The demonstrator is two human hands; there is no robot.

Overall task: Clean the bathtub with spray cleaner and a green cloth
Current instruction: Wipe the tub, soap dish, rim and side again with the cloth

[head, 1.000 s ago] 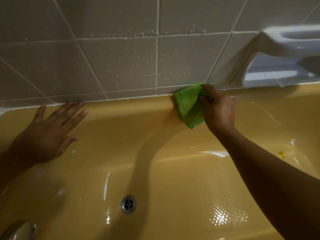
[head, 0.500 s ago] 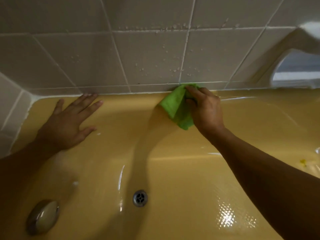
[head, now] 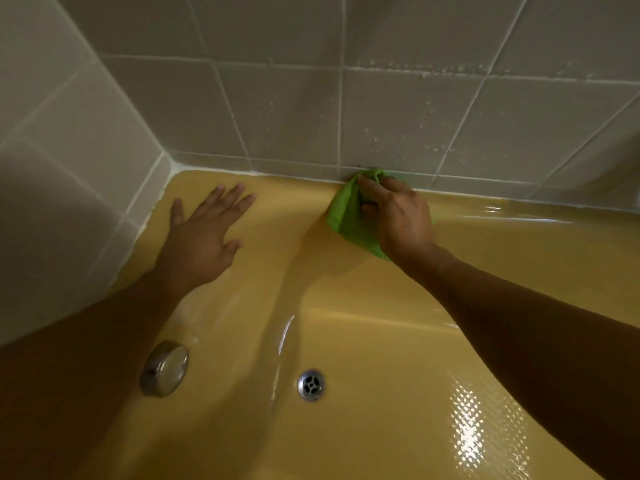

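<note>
- Step in hand: the wipe phase. The right hand (head: 401,220) works the green cloth (head: 346,216) along the top edge of the bathtub (head: 519,216), at the sealant seam (head: 242,172) under the tile wall (head: 294,116).
- The spray cleaner is not in frame. Droplets (head: 374,133) on the tiles just above the fingers suggest this stretch is already sprayed; that's my read, not something seen.
- Right fingers (head: 375,183): curled round a bunched wad of the cloth, with the index tip driving it into the seam. The grasp looks firm.
- Left hand (head: 204,233): flat on the tub's far slope, fingers straight and spread, holding nothing. It looks like a brace. It sits well left of the right fingers, near the corner.
- Cloth location: under and just left of the right fingers. Its top touches the seam and the rest lies against the tub's inner wall.
- Cloth axis: the long axis runs roughly up-down the far wall, slightly diagonal. The bunched end points up at the tile joint, and the loose corner trails down past the wrist toward the tub floor.
- The drain (head: 310,384) and chrome overflow cap (head: 164,368) lie well below both sets of fingers, and neither hand touches them.
- Next move, as I judge it: slide the wad left along the seam toward the corner, keeping fingertip pressure on. The left hand sits in that path, so it needs to lift or shift. The inner walls and floor come after.
- Risk: the surface is glossy and looks wet, so the bracing palm could slip.
</note>
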